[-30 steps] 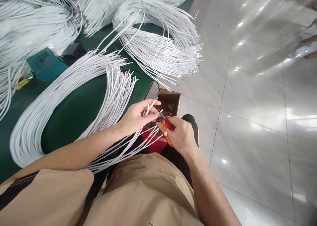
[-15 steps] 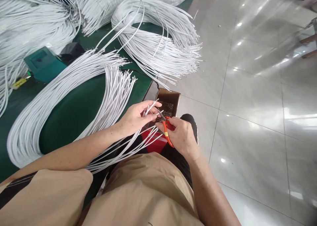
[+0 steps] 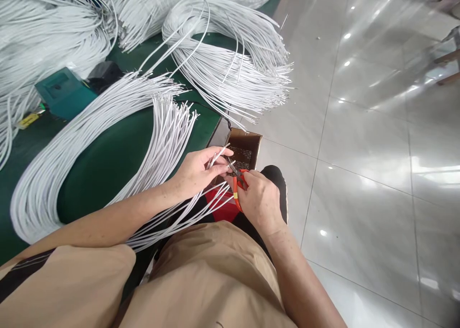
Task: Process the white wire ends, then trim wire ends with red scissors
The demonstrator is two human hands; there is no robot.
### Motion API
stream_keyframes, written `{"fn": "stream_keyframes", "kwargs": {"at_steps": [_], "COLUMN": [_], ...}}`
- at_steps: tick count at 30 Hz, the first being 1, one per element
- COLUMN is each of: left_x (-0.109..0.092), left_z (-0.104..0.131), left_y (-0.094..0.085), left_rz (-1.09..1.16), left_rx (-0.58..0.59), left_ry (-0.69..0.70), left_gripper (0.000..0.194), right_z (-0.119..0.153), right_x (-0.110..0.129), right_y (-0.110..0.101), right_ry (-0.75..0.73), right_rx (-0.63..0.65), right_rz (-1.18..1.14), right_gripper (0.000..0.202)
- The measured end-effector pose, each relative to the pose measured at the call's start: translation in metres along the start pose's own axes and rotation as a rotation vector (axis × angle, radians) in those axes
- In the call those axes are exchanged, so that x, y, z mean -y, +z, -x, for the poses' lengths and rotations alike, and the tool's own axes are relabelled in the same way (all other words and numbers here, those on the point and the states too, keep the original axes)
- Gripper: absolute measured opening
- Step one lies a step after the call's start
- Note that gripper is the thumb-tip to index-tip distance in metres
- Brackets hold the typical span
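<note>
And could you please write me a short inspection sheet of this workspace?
Surface: green tabletop, bearing looped wire bundles.
Things in hand: orange-handled cutters, blades close to the held white wires.
Clutter: teal device and yellow tag among the bundles.
Hands: left hand pinches the white wires; right hand grips the cutters.
Cables: black cable at the table edge.
Surroundings: open cardboard box containing small dark bits; tiled floor.
</note>
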State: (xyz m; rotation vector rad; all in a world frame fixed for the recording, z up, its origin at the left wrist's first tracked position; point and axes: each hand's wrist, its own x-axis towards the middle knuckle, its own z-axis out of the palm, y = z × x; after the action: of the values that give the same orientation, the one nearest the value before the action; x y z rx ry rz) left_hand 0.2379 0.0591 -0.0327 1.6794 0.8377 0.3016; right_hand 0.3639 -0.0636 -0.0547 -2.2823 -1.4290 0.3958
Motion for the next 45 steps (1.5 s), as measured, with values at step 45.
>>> {"fn": "stream_keyframes", "kwargs": {"at_steps": [45], "left_x": [0.003], "left_z": [-0.001], "left_y": [0.002], "left_rz": [0.624], "left_rx": [0.314], "left_ry": [-0.209], "left_gripper": [0.041], "right_z": [-0.021], "right_x": [0.000], "right_y": [-0.014], "right_ry": [0.123], "right_rx": [0.209], "right_rz": [-1.200], "right_gripper": [0.018]}}
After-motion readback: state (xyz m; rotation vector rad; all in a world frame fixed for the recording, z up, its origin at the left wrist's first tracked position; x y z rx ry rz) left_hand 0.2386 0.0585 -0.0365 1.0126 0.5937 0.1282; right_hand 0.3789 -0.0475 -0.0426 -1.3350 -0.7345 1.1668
